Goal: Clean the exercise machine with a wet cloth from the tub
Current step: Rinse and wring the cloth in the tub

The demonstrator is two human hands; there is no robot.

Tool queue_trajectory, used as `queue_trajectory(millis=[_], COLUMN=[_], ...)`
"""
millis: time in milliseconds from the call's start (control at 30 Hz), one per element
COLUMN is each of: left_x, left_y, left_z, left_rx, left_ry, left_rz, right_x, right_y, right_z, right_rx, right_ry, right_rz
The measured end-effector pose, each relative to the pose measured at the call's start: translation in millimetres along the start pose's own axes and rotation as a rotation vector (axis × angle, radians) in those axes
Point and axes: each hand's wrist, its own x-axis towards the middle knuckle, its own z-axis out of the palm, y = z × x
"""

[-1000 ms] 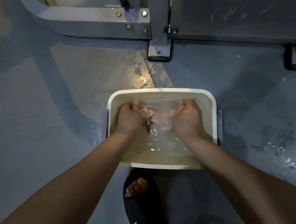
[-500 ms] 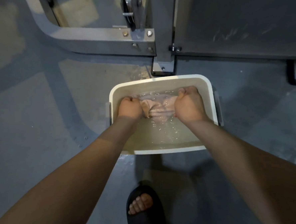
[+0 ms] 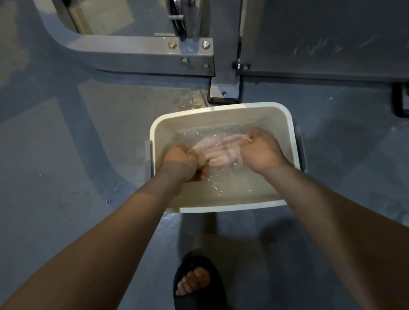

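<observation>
You look down at a white tub (image 3: 220,110) on the grey floor (image 3: 55,164). The tub has water (image 3: 234,186) in it. A pink cloth (image 3: 220,151) is in the water, near the far side of the tub. Your left hand (image 3: 182,162) is curled tight round the left end of the cloth. Your right hand (image 3: 260,151) is curled round the right end. The cloth is stretched between your two hands, and little splashes show around it. The grey metal exercise machine (image 3: 132,49) stands just past the tub. Small water drops lie on the floor left of the tub. Your foot in a black sandal (image 3: 197,296) is on the floor near the close side of the tub.
</observation>
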Motion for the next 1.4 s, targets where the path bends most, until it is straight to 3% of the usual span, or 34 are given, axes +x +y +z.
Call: queue_trajectory(millis=[100,167,300,400,467,600,700,867,1033,1133,1233,1333,1400], left_x=[-3.3,-5.2,-3.6,-0.6,-3.7,-4.8,-1.0,0.4,2.1,-1.9,-1.0,-4.1,-8.5], left_y=[-7.2,-9.3,-10.5,-10.0,-6.4,0.4,-3.0,-3.3,-0.1,7.6,14.9,18.9,19.6], left_z=[0.4,3.1,5.1,2.3,4.5,6.3,5.0,11.8,20.4,26.6,29.7,31.3,35.0], left_rx=[0.153,0.168,-0.094,-0.154,-0.357,-0.582,-0.51,-0.108,0.084,-0.023,-0.153,-0.268,-0.285], left_ry=[-0.012,-0.011,0.031,0.09,0.029,-0.046,0.005,0.069,-0.002,-0.008,0.013,-0.015,-0.057], left_rz=[0.058,0.096,0.019,0.023,-0.026,-0.062,-0.045,0.031,-0.04,-0.115,-0.15,-0.191,-0.207], right_x=[3.5,-0.5,-13.0,-9.4,-4.9,-0.5,-1.5,-6.0,-8.9,-18.2,-33.2,-48.1,-52.3], right_y=[-1.4,-7.5,-7.6,2.9,3.7,-3.3,-9.2,-10.9,-16.2,-17.7,-20.7,-27.9,-30.9], right_z=[4.0,7.0,7.9,4.6,1.7,-3.5,-3.4,5.4,15.8,22.9,17.9,13.7,14.6], right_rx=[0.236,0.237,0.105,0.058,-0.014,-0.189,-0.269,-0.125,-0.345,-0.322,-0.083,0.137,0.133], right_ry=[0.076,0.066,-0.18,-0.05,0.043,0.028,0.002,-0.117,-0.215,-0.297,-0.346,-0.291,-0.229], right_rz=[0.117,0.149,0.099,-0.001,-0.087,-0.119,-0.123,0.078,0.078,-0.067,-0.203,-0.248,-0.272])
